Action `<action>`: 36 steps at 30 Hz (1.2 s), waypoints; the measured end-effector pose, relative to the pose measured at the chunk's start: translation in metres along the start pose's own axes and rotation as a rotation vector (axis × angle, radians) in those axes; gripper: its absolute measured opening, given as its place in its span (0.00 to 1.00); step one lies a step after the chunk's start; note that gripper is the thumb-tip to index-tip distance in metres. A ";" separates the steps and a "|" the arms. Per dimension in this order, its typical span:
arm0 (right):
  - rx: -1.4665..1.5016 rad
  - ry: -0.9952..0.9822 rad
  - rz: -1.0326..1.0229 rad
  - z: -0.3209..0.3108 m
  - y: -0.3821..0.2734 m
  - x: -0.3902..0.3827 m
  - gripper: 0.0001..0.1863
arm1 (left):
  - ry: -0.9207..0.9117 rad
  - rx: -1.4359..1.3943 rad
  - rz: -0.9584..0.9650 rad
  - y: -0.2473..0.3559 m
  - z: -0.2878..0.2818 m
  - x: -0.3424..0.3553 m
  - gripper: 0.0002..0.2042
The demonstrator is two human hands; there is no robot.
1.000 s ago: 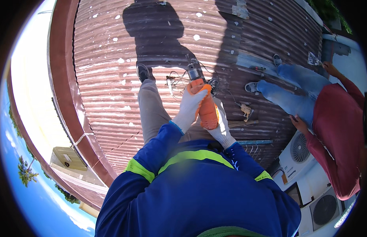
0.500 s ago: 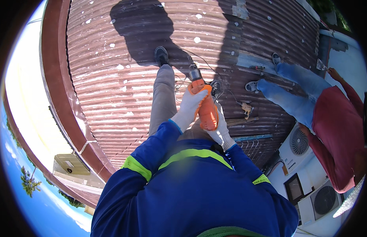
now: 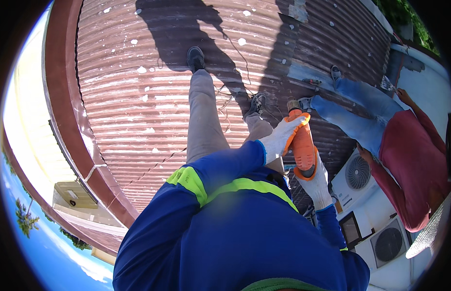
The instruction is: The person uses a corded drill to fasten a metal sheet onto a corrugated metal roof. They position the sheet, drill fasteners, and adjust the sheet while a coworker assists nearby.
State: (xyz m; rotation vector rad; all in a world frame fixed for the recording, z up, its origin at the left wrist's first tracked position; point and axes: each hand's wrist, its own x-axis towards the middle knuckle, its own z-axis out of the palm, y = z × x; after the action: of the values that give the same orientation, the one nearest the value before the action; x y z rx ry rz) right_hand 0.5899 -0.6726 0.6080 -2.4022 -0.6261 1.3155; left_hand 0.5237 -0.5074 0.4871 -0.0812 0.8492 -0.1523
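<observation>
Both of my hands wear white gloves with orange palms and hold an orange power drill (image 3: 302, 148). My left hand (image 3: 279, 138) wraps the drill's body just behind its metal front end. Lower down, my right hand (image 3: 317, 182) closes around the rear of the tool. The front end points away from me, close to a co-worker's shoe. My feet stand on a brown corrugated metal roof (image 3: 123, 92), with a thin dark cord (image 3: 244, 60) lying on it ahead of me.
At the right a co-worker in a red shirt (image 3: 414, 160) and jeans holds a flat-bladed tool (image 3: 387, 83). Air-conditioner units (image 3: 357, 172) stand below on that side. A brown roof edge (image 3: 65, 97) curves along the left. A small object (image 3: 312, 81) lies near the co-worker's feet.
Both hands have swung the drill to the right, from before my legs toward the co-worker's side. My hands stay on it. The co-worker has hardly moved.
</observation>
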 end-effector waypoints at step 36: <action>-0.143 -0.329 0.032 0.237 0.139 0.374 0.44 | 0.360 -0.443 0.092 0.106 -0.344 0.293 0.17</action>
State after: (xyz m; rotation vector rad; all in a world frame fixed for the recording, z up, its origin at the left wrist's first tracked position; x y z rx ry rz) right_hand 0.5964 -0.5772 0.1537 -2.3295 -0.7952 1.7550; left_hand 0.4666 -0.4551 0.0296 -0.4394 1.2336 0.1149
